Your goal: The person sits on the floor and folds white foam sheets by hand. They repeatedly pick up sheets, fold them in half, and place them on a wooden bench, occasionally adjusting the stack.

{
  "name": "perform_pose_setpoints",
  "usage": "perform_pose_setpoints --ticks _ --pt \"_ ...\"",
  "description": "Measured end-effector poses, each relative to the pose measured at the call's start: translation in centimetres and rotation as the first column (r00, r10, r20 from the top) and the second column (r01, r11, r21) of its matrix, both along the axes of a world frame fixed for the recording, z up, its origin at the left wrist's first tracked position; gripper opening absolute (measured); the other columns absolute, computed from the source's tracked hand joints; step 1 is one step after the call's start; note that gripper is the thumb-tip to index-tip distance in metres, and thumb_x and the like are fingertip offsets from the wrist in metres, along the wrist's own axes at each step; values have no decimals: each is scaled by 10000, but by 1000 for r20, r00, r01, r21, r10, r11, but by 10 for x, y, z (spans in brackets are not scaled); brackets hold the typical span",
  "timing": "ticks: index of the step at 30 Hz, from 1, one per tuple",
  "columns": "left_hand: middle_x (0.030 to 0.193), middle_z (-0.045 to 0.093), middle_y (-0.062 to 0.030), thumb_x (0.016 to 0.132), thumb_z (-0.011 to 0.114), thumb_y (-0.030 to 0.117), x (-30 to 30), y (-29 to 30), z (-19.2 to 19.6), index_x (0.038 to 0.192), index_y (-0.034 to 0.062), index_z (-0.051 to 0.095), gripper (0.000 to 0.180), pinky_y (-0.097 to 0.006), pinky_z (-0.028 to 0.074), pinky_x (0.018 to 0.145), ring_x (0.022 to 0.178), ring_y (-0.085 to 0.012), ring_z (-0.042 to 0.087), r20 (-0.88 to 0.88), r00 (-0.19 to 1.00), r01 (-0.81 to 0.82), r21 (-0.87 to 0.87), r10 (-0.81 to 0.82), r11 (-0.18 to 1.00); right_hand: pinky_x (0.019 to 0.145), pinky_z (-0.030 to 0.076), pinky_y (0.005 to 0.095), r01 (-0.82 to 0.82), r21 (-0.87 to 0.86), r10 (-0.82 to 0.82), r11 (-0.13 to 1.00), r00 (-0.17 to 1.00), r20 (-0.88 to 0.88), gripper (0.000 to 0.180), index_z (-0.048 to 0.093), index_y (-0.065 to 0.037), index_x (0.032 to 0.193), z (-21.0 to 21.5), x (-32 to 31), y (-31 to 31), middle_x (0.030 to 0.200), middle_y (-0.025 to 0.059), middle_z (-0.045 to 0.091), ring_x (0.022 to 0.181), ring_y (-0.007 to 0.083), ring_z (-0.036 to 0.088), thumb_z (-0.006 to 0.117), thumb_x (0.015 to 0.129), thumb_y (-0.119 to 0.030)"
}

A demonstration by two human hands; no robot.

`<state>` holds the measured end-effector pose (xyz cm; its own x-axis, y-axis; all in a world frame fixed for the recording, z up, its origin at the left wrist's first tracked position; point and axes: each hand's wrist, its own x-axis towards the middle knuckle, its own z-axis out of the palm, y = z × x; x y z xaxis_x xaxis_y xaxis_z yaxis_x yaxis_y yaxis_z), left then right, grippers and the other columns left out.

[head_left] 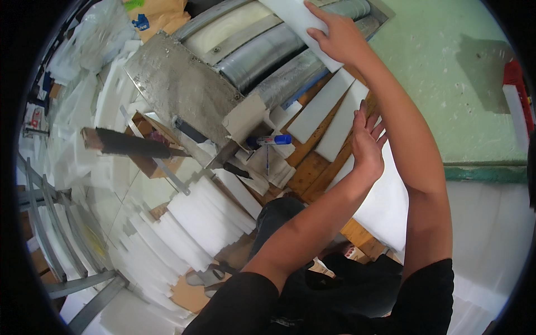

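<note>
A long white foam strip (298,25) lies slantwise across the metal rollers (262,56) of a machine. My right hand (338,33) is on its right edge, thumb and fingers against the strip; the grip underneath is hidden. Lower down, my left hand (368,148) holds nothing, its fingers apart and pointing away from me. It hovers near two white foam strips (322,109) lying on a wooden surface (312,170) in front of the rollers.
A worn metal plate (178,84) covers the machine's left side. A blue-capped marker (273,139) rests by cardboard scraps. White foam sheets (206,215) stand in rows at lower left, near a grey metal rack (95,282). A green tabletop (441,72) spans the right.
</note>
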<state>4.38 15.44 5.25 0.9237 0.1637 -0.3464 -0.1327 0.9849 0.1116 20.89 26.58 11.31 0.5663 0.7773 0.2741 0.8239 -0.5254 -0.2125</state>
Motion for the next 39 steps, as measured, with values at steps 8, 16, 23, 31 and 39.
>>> perform_pose_setpoints --ticks 8,16,23,31,39 --pt "1527 479 -127 1117 311 486 11 -2 -23 1558 73 380 608 -401 377 1154 1380 -242 483 -4 998 -56 15 57 998 971 506 516 -86 139 70 987 990 121 573 568 -21 1435 -9 40 80 1147 324 677 1087 453 647 675 901 -201" --pt "1340 607 -98 1112 409 344 -6 -22 -31 1363 28 556 429 -393 476 1029 1203 -225 598 -101 991 106 194 -87 975 950 515 521 176 353 -161 919 984 -71 461 623 47 1298 -5 39 108 1145 293 681 1088 451 648 659 934 -234" --pt "1240 650 -92 1095 452 287 -13 -64 -38 1282 20 605 359 -390 505 974 1118 -222 633 232 933 247 138 -273 959 964 512 501 148 839 -250 524 968 -15 472 550 58 1331 -38 83 77 1278 310 618 1149 459 623 638 992 -259" --pt "1120 721 -133 958 692 166 -16 -106 -43 1143 -41 688 277 -379 566 903 1038 -238 700 30 885 228 842 -464 489 1102 420 383 463 772 507 435 583 -635 480 494 40 1437 34 16 -69 1337 179 622 1256 271 582 632 1025 -165" --pt "1151 683 -207 896 728 353 -59 -110 -33 1306 9 596 552 -485 516 978 1149 -395 634 -235 472 -124 936 -850 -328 999 484 423 236 -39 -239 971 961 -135 661 449 -238 1581 33 -65 -239 1204 192 633 1093 358 630 608 964 -60"
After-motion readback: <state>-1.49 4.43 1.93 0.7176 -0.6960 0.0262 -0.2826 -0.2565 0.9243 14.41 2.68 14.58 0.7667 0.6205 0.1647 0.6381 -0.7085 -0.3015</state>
